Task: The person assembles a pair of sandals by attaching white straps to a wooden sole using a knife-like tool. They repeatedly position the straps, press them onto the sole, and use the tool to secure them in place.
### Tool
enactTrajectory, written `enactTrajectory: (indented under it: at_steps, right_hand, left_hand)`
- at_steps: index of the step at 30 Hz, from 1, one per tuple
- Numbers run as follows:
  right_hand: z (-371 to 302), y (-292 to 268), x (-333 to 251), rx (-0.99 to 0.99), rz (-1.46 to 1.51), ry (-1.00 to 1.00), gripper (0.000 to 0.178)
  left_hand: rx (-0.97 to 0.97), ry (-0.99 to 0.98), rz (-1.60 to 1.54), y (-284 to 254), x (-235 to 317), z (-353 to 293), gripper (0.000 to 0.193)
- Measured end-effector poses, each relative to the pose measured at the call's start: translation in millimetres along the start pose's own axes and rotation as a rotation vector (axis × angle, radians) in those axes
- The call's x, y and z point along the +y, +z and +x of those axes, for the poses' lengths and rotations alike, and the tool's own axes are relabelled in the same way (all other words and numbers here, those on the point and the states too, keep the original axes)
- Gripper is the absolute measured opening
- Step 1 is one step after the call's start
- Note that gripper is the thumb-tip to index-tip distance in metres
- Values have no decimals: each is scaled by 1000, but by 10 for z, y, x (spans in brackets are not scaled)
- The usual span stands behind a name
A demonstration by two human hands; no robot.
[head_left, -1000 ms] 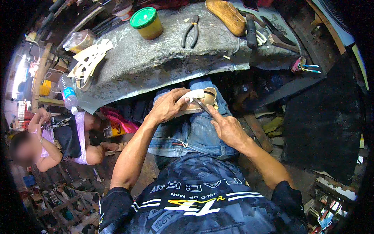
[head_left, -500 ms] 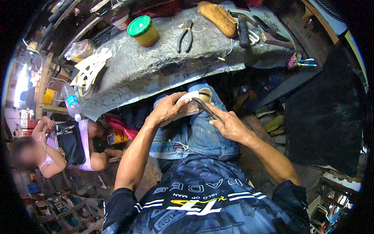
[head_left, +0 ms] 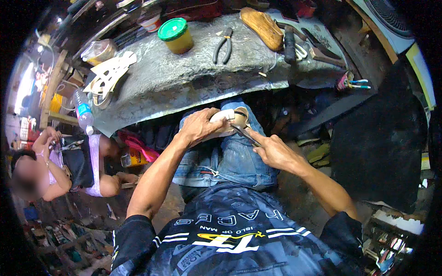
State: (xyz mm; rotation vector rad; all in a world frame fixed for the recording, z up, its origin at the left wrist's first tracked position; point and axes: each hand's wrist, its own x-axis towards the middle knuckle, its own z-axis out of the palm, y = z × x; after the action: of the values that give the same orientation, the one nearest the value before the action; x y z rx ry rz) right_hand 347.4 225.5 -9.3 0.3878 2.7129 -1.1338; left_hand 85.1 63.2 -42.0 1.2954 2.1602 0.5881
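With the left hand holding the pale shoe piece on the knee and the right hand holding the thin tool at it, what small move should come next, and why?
Probably a short, careful stroke of the thin tool along the edge of the pale shoe piece. The left hand already grips the piece against the jeans-covered knee, and the right hand has the tool's tip at its edge, so both are set for it.

A pale, partly assembled shoe upper rests on the person's denim-clad lap just below the counter's near edge, gripped from above by the left hand, while the right hand holds a thin dark tool against it.
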Motion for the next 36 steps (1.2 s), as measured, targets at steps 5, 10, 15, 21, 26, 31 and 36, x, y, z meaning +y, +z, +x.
enactTrajectory:
  at_steps: [5,10,15,21,26,31,36]
  right_hand:
    - [124,128,-221,504,321,-155,69]
    - [517,348,-165,340,14,0,70]
    - [622,399,-144,615,131,-269,70]
    - [607,332,-263,593,115,-182,68]
    - [568,317,-202,267,-81,180,62]
    - [582,429,-108,666,196,-171,60]
    - [370,284,-116,544,390,-53,56]
  left_hand:
    - [-14,33,-7,-42,-6,2,72]
    - [-85,44,19,-103,-12,43,75]
    - [-110,37,37,-146,-63,120,76]
    - [-155,-13,-26,-161,-85,155,74]
    - [-176,-8,-14,-165,-100,168,73]
    - [-208,30,-118,-182,-130,151,71]
    - [-125,29,-307,-338,-192,20,69]
